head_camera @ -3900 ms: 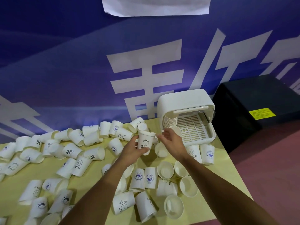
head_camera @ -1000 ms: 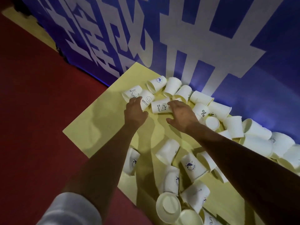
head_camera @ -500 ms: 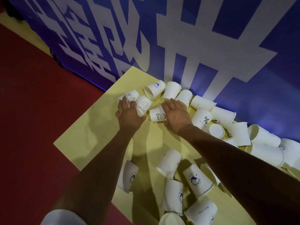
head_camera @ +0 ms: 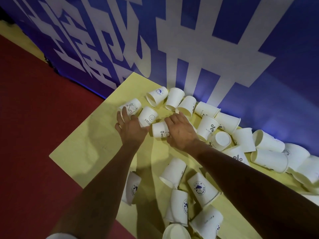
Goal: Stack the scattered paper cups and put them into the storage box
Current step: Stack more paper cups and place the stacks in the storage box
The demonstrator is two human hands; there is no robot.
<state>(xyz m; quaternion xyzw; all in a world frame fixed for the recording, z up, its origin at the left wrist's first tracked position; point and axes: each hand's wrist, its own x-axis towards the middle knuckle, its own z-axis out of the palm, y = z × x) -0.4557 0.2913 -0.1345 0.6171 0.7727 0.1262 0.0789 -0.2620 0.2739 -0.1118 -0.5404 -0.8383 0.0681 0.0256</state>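
Several white paper cups lie on their sides on the yellow table (head_camera: 82, 149). My left hand (head_camera: 131, 129) reaches forward with fairly straight fingers. Its fingertips touch the bear-print cup (head_camera: 132, 106), and its thumb side lies against the HELLO cup (head_camera: 148, 116). My right hand (head_camera: 179, 131) lies over the Beer cup (head_camera: 158, 129). The fingers are spread across its top and the thumb presses its printed side. A cup with a percent sign (head_camera: 208, 127) lies just right of that hand. The storage box is out of view.
A blue banner with large white characters (head_camera: 189, 49) stands right behind the cups. The table's left corner and edge border red floor (head_camera: 34, 135). More cups lie near the front edge under my arms (head_camera: 173, 172), and a row runs along the banner to the right (head_camera: 269, 157).
Since 3.9 s ago I have turned from the storage box to the table's left end. Over the last second both hands slid forward onto the bear-print, HELLO and Beer cups.
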